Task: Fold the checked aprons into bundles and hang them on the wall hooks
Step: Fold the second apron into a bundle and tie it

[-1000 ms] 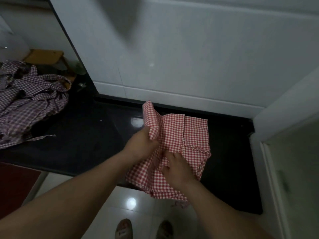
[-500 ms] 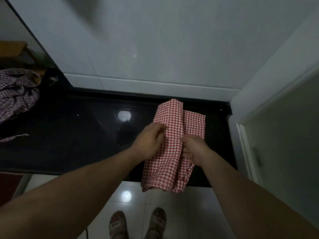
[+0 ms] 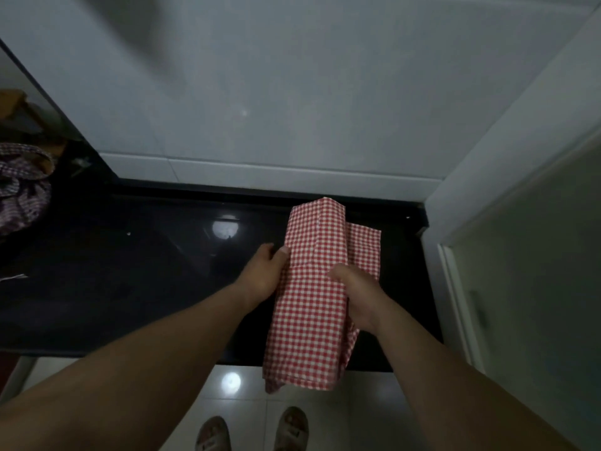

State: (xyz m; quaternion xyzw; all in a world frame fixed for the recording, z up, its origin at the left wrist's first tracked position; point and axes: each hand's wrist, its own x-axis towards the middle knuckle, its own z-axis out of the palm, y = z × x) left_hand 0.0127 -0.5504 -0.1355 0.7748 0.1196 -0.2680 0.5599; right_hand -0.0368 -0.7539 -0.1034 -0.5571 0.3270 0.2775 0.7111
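So, only partway by the looks. Holding the red checked apron (image 3: 309,317), folded to a long strip, right of centre over the front edge of the dark bench (image 3: 130,281): left hand (image 3: 261,276) pinching its left edge, right hand (image 3: 357,297) curled round the right. Needs bundling, then hanging; no hooks visible, plus more aprons (image 3: 22,196) far left.

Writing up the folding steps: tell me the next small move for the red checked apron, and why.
Probably fold the lower end up to the top. The red checked apron is already a long narrow strip; the left hand and right hand grip its side edges, and its lower end hangs past the edge of the dark counter, so it is not yet a bundle.
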